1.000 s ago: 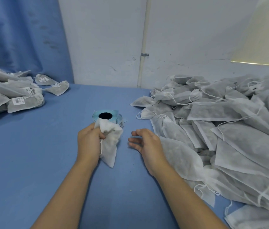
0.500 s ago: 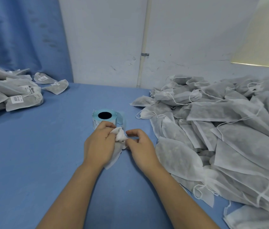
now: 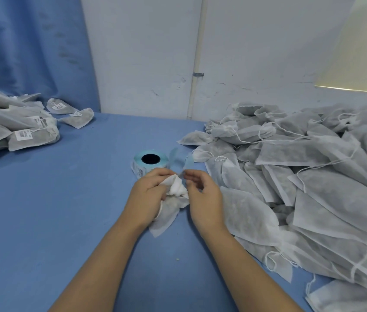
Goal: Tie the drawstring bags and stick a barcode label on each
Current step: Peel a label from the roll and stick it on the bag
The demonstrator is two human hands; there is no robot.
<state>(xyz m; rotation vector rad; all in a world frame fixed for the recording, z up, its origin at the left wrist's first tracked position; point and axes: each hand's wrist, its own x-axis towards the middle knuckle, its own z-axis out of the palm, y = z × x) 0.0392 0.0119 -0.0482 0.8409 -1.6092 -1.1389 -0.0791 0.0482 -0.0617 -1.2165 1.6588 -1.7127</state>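
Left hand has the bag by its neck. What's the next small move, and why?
Probably knot the bag shut at its neck with the right hand. The left hand grips the bunched neck, the right hand's fingers curl right beside it, and no label shows on the bag; the label roll stands just behind.

A scuffed white wall [image 3: 144, 52] with a vertical pipe [image 3: 197, 52] stands behind the blue desk [image 3: 42, 210]; a blue curtain [image 3: 27, 41] hangs left.

barcode print on labelled bags [image 3: 39, 141] too small to read, loose bag pile [image 3: 313, 154] cut off at right edge
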